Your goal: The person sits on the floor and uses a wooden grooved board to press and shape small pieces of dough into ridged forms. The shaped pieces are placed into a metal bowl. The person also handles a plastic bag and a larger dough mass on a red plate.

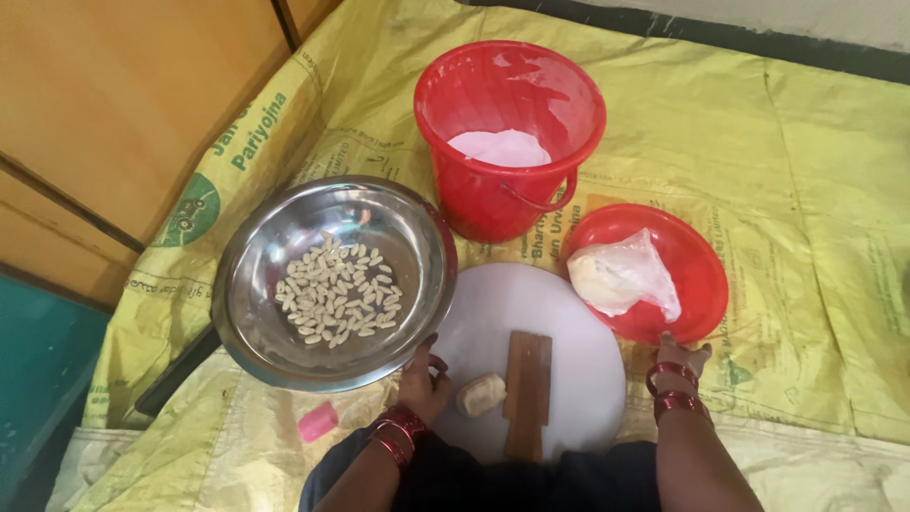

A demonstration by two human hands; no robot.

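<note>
My left hand (422,379) rests on the near rim of a large steel bowl (251,313) that holds several small pale dough pieces (339,291). My right hand (681,358) touches the near edge of a red plastic lid (701,270) carrying a lump of dough wrapped in clear plastic (621,275). Between my hands lies a round white board (569,332) with a small dough lump (481,393) and a ridged wooden paddle (528,391) on it. Both wrists wear red bangles.
A red bucket (474,194) with white dough or flour inside stands behind the board. A small pink object (318,422) lies by my left wrist. Everything sits on a yellow printed sack sheet (806,190). Wooden furniture (114,104) stands at the left.
</note>
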